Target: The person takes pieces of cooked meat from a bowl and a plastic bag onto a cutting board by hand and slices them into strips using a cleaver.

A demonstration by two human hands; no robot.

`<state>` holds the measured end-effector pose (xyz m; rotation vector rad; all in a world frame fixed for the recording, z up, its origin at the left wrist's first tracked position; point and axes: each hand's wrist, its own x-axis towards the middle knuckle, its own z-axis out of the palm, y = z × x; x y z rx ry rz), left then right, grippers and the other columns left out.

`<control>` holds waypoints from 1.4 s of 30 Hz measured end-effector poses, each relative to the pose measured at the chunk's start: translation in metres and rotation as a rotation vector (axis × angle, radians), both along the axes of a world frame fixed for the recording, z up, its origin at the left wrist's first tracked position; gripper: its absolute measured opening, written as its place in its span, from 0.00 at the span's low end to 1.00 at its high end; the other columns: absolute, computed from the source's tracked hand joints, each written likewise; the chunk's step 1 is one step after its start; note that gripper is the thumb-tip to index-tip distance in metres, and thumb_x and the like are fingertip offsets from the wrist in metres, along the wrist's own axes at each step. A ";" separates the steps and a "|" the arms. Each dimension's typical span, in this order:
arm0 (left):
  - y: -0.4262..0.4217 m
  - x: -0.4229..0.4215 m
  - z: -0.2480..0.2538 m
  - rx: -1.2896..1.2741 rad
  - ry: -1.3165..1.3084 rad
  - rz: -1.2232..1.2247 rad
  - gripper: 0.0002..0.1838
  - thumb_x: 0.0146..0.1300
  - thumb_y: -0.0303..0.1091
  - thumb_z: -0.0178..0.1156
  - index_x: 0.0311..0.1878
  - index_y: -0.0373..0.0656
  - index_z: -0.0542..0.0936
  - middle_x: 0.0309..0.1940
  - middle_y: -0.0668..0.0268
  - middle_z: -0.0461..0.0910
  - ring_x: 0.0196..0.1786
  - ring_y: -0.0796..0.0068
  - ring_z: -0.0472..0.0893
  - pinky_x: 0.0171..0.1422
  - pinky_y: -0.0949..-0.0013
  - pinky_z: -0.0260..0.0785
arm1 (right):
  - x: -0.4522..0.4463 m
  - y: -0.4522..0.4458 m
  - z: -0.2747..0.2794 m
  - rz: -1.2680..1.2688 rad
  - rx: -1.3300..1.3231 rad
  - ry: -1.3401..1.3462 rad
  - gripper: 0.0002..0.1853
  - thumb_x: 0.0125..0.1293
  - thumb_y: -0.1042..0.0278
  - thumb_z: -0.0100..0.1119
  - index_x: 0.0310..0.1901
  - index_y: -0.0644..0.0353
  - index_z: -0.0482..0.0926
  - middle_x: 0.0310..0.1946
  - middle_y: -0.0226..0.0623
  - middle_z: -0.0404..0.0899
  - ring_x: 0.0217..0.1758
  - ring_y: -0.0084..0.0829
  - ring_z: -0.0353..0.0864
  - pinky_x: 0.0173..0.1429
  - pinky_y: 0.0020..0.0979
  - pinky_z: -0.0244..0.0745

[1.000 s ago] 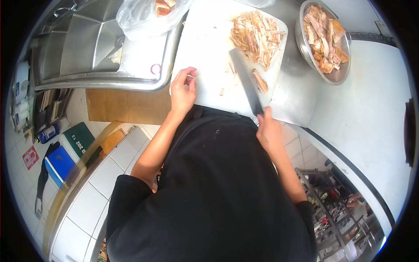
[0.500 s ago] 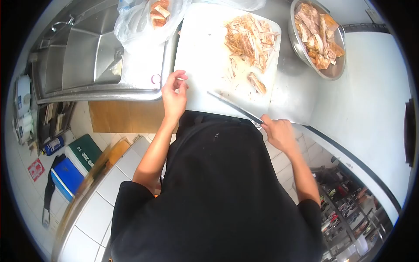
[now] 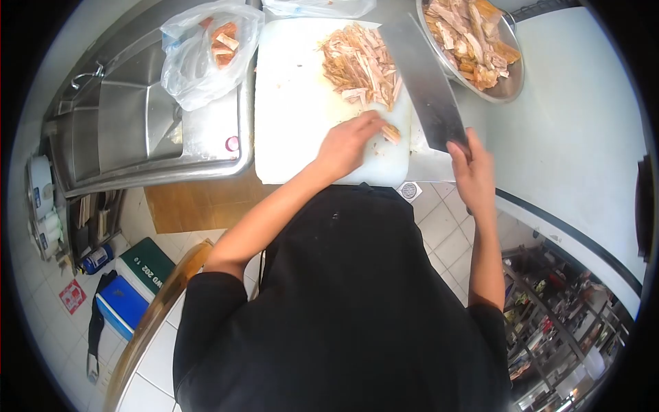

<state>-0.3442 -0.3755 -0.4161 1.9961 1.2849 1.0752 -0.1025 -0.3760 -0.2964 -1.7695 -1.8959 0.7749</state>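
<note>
My left hand point(image 3: 351, 143) reaches across the white cutting board point(image 3: 292, 130), its fingers closed on a small piece of cooked meat point(image 3: 390, 133). The fingers hide part of that piece. In my right hand point(image 3: 473, 170) is the handle of a cleaver point(image 3: 429, 86). Its broad blade is raised at the board's right edge, with the tip pointing away from me. A heap of cut meat strips point(image 3: 364, 65) lies on the far right part of the board, beyond my left hand.
A metal bowl point(image 3: 511, 86) of meat pieces stands at the back right. On the left, a clear plastic bag point(image 3: 199, 75) with reddish meat lies beside the steel sink point(image 3: 130, 117). A small pinkish ring point(image 3: 232, 143) rests near the sink's front corner.
My left hand has moved right from the board's left edge to the small meat piece. My right hand has lifted the cleaver and turned its broad side into view. The camera view has shifted.
</note>
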 end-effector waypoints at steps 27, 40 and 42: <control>-0.092 -0.091 -0.040 -0.060 -0.096 0.546 0.14 0.52 0.10 0.60 0.42 0.35 0.81 0.47 0.55 0.79 0.48 0.56 0.81 0.52 0.64 0.74 | -0.114 -0.033 -0.082 0.536 -0.159 -0.366 0.13 0.67 0.76 0.52 0.51 0.65 0.65 0.21 0.54 0.78 0.28 0.56 0.81 0.33 0.51 0.73; -0.093 -0.110 -0.046 -0.130 -0.170 0.502 0.19 0.50 0.08 0.60 0.45 0.36 0.82 0.46 0.56 0.79 0.49 0.57 0.81 0.52 0.65 0.74 | -0.111 -0.032 -0.006 0.349 -0.041 -0.152 0.13 0.68 0.75 0.55 0.50 0.63 0.64 0.24 0.56 0.79 0.28 0.60 0.79 0.31 0.52 0.72; -0.092 -0.117 -0.045 -0.089 -0.152 0.561 0.19 0.50 0.08 0.60 0.45 0.36 0.82 0.45 0.57 0.79 0.49 0.57 0.82 0.52 0.64 0.74 | -0.110 -0.045 -0.010 0.371 0.055 -0.099 0.12 0.68 0.77 0.56 0.48 0.63 0.64 0.24 0.55 0.79 0.27 0.59 0.79 0.31 0.52 0.72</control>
